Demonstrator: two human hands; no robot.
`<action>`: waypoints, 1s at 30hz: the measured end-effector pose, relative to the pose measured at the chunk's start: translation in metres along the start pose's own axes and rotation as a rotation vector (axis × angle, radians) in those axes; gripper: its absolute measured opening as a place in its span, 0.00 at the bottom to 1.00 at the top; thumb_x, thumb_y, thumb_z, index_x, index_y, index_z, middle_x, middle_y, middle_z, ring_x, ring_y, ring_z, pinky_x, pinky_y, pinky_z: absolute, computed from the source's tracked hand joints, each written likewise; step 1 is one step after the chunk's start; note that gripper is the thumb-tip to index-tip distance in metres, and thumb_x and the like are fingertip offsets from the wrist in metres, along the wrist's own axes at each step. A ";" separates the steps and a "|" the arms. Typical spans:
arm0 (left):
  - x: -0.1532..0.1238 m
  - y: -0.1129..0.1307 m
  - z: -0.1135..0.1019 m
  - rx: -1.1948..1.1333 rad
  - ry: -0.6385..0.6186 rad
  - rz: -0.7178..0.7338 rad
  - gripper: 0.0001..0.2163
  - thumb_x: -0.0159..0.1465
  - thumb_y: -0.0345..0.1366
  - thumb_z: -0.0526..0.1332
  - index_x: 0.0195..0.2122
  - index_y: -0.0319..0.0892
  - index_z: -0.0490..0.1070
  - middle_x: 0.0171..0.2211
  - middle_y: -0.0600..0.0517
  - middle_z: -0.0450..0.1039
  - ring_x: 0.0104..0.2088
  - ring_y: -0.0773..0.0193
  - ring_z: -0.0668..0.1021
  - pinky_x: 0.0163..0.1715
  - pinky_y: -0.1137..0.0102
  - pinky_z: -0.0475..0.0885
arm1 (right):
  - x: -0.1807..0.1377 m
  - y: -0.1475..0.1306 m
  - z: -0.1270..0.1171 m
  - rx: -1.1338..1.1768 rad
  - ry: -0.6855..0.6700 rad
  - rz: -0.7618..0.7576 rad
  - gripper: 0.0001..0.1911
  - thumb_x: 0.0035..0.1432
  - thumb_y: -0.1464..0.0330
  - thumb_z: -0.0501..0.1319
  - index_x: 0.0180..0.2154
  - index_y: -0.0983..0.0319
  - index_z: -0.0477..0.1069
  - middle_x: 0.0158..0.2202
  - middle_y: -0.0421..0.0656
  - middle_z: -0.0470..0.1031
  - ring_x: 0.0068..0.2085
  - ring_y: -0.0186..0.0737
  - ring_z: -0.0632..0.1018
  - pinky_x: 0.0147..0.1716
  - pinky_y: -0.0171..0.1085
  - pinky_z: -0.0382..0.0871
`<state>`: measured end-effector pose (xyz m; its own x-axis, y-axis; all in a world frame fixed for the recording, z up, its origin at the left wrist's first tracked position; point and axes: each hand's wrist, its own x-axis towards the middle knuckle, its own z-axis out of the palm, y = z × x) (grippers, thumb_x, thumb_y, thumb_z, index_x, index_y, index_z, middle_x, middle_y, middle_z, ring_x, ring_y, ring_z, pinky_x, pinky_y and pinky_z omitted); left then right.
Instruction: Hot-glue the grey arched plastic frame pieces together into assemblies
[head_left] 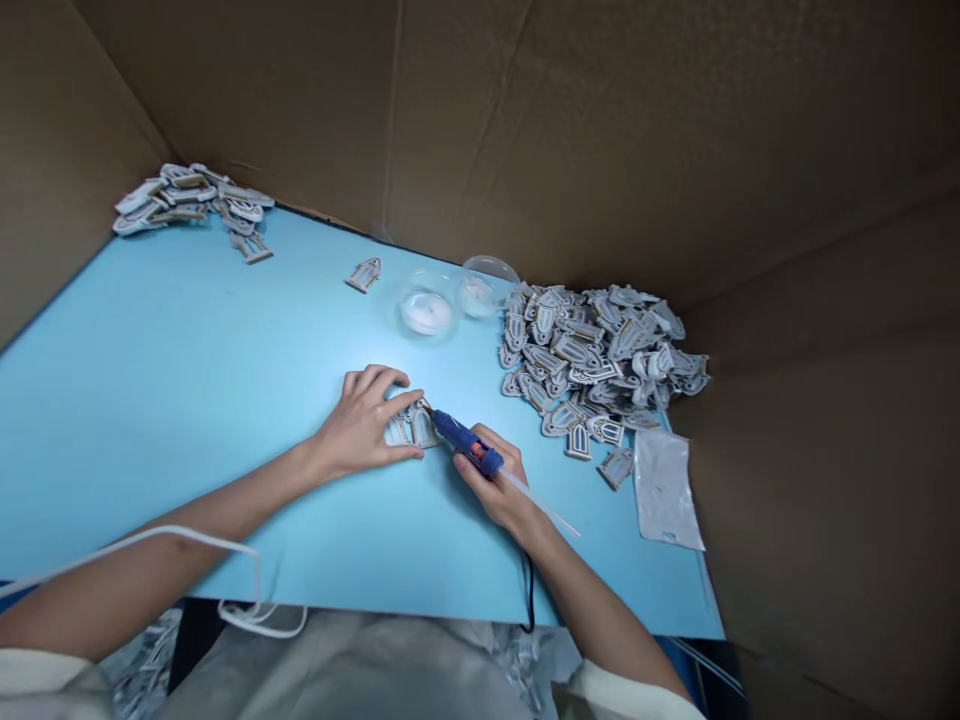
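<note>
My left hand point(365, 418) rests on the light blue table point(187, 400), fingers curled over two small grey arch-shaped cutouts point(411, 428) and pinning them down. My right hand point(499, 490) grips a blue hot glue gun point(466, 443) with a clear glue stick sticking out behind. The gun's nozzle touches the cutouts at my left fingertips.
A big heap of the same grey cutouts point(596, 360) lies to the right, a smaller heap point(191, 200) at the far left corner, one lone cutout point(364, 273) between. Two clear round dishes point(429, 308) stand at the back. A plastic bag point(664, 490) lies right. Cardboard walls surround the table.
</note>
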<state>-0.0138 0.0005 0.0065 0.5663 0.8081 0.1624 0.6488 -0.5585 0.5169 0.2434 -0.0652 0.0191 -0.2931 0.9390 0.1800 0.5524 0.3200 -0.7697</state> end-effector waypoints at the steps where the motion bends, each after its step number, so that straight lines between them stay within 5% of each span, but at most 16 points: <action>1: 0.000 0.000 0.000 -0.004 0.003 -0.004 0.34 0.58 0.58 0.75 0.62 0.48 0.77 0.59 0.39 0.74 0.60 0.37 0.70 0.55 0.47 0.66 | -0.001 0.000 -0.001 -0.021 -0.011 0.010 0.16 0.72 0.62 0.58 0.30 0.56 0.60 0.29 0.38 0.65 0.29 0.39 0.68 0.30 0.39 0.61; 30: 0.000 0.002 0.000 0.043 0.040 -0.065 0.35 0.56 0.61 0.76 0.56 0.43 0.77 0.58 0.38 0.74 0.59 0.36 0.70 0.52 0.47 0.65 | 0.007 -0.003 0.001 -0.070 -0.084 0.094 0.17 0.70 0.63 0.58 0.29 0.55 0.55 0.26 0.37 0.62 0.26 0.38 0.65 0.29 0.38 0.57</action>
<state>-0.0119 -0.0006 0.0073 0.5022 0.8491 0.1639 0.7049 -0.5117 0.4912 0.2384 -0.0600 0.0222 -0.3003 0.9522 0.0550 0.6328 0.2420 -0.7355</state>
